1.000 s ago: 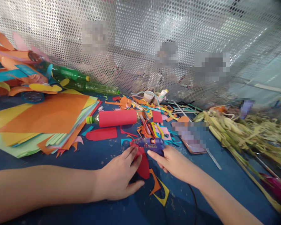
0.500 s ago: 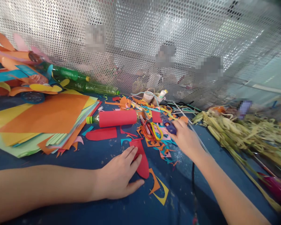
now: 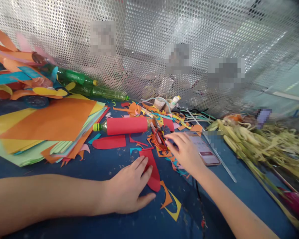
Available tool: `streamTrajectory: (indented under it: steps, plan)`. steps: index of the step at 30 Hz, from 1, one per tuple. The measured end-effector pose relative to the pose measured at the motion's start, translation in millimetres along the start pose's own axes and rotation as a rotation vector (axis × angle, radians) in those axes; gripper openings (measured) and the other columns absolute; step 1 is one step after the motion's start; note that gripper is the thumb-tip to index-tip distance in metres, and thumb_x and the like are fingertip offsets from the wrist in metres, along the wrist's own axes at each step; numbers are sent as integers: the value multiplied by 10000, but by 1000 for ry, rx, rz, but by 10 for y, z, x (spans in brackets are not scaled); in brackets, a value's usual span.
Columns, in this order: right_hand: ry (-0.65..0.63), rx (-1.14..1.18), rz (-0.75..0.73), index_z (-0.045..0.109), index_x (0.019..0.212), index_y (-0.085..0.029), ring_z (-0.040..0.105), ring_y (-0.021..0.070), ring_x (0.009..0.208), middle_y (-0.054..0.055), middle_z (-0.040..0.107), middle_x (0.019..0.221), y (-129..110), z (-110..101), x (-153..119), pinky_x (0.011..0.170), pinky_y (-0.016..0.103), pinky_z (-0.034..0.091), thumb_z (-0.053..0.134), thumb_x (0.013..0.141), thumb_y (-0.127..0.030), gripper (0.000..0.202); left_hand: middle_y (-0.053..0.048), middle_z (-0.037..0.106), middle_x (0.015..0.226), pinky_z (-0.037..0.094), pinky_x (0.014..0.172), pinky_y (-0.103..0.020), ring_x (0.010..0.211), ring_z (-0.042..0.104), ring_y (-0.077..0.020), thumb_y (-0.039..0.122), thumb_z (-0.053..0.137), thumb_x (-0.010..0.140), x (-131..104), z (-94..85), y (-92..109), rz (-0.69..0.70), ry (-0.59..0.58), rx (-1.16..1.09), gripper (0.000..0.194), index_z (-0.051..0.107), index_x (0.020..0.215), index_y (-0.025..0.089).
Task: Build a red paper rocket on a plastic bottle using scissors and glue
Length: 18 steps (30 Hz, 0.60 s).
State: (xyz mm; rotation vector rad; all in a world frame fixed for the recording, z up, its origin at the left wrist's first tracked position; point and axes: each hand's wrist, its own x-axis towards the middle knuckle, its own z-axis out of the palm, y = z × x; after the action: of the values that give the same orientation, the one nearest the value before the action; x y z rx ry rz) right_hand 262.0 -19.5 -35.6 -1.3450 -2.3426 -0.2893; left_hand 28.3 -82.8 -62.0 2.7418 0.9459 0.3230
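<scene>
Red paper piece point(image 3: 154, 177): flat on the blue table point(image 3: 89, 229), partly under the left hand's fingers.
Left hand point(image 3: 129, 187): palm down, thumb spread wide.
Right hand point(image 3: 188, 154): fingers curled at a mostly hidden blue glue gun point(image 3: 171, 142); cannot tell whether gripping.
Red-handled scissors point(image 3: 158, 140): just left of the right hand.
Red-wrapped bottle point(image 3: 127, 126): beyond the left hand.
Phone point(image 3: 209, 153): right of the right hand.
</scene>
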Motion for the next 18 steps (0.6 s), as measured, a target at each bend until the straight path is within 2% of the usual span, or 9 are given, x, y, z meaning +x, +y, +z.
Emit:
streamTrajectory:
  steps: [2, 5, 10, 14, 18]
  plan:
    - [-57, 49, -85, 600, 1004, -218, 519, 201, 926, 53, 607, 984, -155, 66, 6, 844, 367, 401, 452, 889, -254, 191, -239, 350, 1359, 334, 1006, -450, 1283, 260, -363, 519, 320, 860, 3, 0, -2, -3, -2, -1, 644, 413, 1293, 52]
    - [-112, 33, -94, 622, 990, -227, 503, 203, 921, 43, 615, 973, -270, 198, -3, 824, 371, 392, 472, 883, -230, 184, -239, 359, 1354, 337, 1004, -456, 1277, 273, -366, 517, 323, 859, 3, -8, 0, 0, 4, -3, 642, 418, 1291, 53]
    - [-64, 60, -57, 629, 908, -209, 500, 213, 893, 46, 613, 924, -245, 284, -6, 809, 378, 395, 497, 867, -216, 139, -236, 383, 1339, 348, 995, -460, 1264, 301, -364, 505, 346, 856, 1, -20, 1, 28, 37, 1, 619, 439, 1275, 59]
    - [22, 232, -11, 594, 900, -197, 519, 198, 901, 51, 605, 917, -265, 233, -14, 835, 359, 416, 502, 856, -177, 104, -254, 411, 1308, 350, 991, -469, 1243, 333, -375, 488, 343, 861, 8, -22, 0, 66, 45, 25, 604, 463, 1254, 46]
    - [11, 365, -7, 583, 866, -208, 544, 183, 860, 29, 630, 860, -321, 216, -43, 829, 348, 433, 530, 836, -155, 81, -259, 444, 1277, 367, 976, -474, 1217, 373, -376, 475, 363, 855, 17, -10, 1, 75, 71, 40, 589, 483, 1234, 40]
